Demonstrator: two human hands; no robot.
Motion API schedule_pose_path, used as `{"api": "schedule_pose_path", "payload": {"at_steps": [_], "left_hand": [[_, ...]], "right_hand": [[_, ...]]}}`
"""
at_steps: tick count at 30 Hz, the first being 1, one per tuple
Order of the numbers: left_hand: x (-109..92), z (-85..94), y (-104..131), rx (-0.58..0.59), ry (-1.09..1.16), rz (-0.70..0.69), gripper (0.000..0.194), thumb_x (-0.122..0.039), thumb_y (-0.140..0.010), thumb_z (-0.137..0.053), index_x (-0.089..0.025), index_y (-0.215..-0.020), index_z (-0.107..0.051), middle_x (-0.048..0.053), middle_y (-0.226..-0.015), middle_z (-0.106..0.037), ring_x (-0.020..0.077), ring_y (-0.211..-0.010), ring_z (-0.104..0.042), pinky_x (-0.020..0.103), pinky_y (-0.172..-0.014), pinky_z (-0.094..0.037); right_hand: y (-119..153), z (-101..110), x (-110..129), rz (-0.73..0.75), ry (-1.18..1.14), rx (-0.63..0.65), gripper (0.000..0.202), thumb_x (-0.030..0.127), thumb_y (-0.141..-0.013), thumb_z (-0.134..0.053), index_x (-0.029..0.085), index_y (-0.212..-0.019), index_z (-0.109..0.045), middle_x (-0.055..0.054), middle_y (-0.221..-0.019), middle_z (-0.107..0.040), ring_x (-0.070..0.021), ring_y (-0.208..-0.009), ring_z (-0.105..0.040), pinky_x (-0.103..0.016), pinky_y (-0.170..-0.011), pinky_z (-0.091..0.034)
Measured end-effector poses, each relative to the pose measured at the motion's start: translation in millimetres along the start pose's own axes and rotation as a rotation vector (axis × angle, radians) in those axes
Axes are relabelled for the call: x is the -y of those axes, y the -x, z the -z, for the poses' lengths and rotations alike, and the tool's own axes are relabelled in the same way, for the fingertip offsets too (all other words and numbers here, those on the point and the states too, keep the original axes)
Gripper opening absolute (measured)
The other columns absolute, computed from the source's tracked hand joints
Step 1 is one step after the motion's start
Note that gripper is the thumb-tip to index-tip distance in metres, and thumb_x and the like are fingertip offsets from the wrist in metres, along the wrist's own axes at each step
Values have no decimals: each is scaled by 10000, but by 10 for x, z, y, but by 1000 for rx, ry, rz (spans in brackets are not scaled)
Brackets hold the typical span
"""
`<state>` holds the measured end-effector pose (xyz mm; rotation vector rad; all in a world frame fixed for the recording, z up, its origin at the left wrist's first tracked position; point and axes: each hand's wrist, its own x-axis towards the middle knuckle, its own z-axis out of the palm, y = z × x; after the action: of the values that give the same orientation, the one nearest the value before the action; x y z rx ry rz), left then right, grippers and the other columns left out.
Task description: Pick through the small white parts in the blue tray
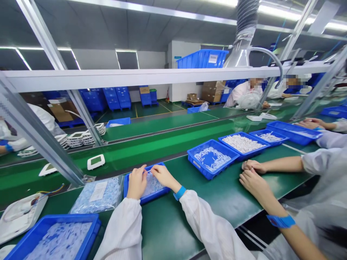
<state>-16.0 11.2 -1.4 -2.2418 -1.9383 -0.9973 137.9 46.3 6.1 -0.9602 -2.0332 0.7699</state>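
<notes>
Both of my hands are over a small blue tray (159,191) holding small pale translucent pieces. My left hand (137,183) is at the tray's left side, fingers curled together at the tips. From the right, my right hand (163,177) reaches in with thumb and fingers pinched close to the left fingertips. Whatever is between the fingers of either hand is too small to make out. A clear bag of light-blue pieces (108,196) with a white label lies just left of the tray.
Nearer, at left, stands a blue bin of pale strips (94,220), beside a white plastic housing (18,216) with wires. Trays of white parts (197,168) stand at right, near a co-worker's hands (255,177). A white frame (97,159) lies on the green conveyor (151,142), behind a metal post (54,144).
</notes>
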Motion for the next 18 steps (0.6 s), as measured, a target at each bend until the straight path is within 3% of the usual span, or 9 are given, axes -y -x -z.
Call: {"api": "schedule_pose_path", "payload": {"at_steps": [4, 11, 18], "left_hand": [[-36, 27, -7, 92, -53, 11, 288, -267, -902, -381, -196, -920, -660, 57, -940, -675, 228, -948, -525, 362, -844, -374], [26, 38, -19, 139, 27, 23, 271, -170, -827, -416, -182, -667, -634, 40, -726, -655, 195, -794, -523, 298, -745, -366], [45, 35, -63, 145, 78, 44, 283, -177, -815, -412, -177, -615, -612, 38, -673, -627, 182, -746, -520, 279, -705, -351]], "right_hand": [[-11, 13, 11, -12, -43, 1, 225, 176, -875, -435, 146, -699, -572, -3, -674, -579, -118, -639, -517, -217, -599, -354], [-52, 94, 88, -56, -10, 200, 199, 170, -823, -550, 158, -627, -585, 11, -609, -573, -115, -607, -510, -221, -598, -356], [-221, 102, 27, -53, 23, 353, 207, 193, -852, -517, 149, -666, -598, 5, -646, -577, -118, -629, -500, -215, -581, -356]]}}
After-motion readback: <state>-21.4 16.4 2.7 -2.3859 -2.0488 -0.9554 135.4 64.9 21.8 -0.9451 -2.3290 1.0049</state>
